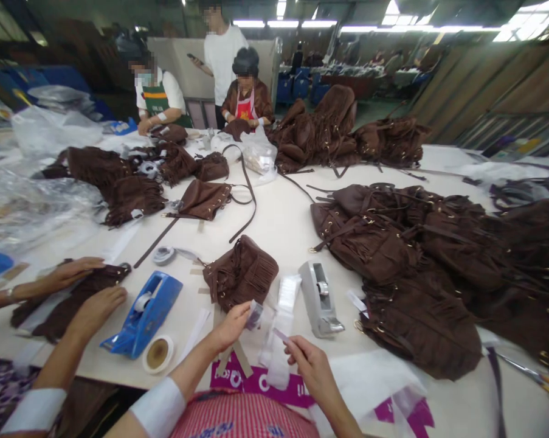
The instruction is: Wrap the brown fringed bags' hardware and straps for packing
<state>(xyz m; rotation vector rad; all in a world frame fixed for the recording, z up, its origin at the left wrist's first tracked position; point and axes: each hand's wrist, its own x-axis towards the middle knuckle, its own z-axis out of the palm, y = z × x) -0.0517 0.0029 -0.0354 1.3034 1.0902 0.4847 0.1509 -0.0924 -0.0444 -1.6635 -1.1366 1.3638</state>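
My left hand is closed in a pinch on a small clear plastic piece, greyish at its top. In my right hand, thumb and fingers pinch the end of a narrow pale strip. Between the hands, flat clear plastic sleeves lie on the white table. Just beyond my left hand sits a brown fringed bag. A grey tape dispenser stands to the right of the sleeves. White and purple printed plastic lies at the table edge before me.
At left are a blue tape dispenser, a tape roll and a co-worker's hands on brown material. Brown bags are heaped at right, near scissors. Two people work across the table; another stands behind.
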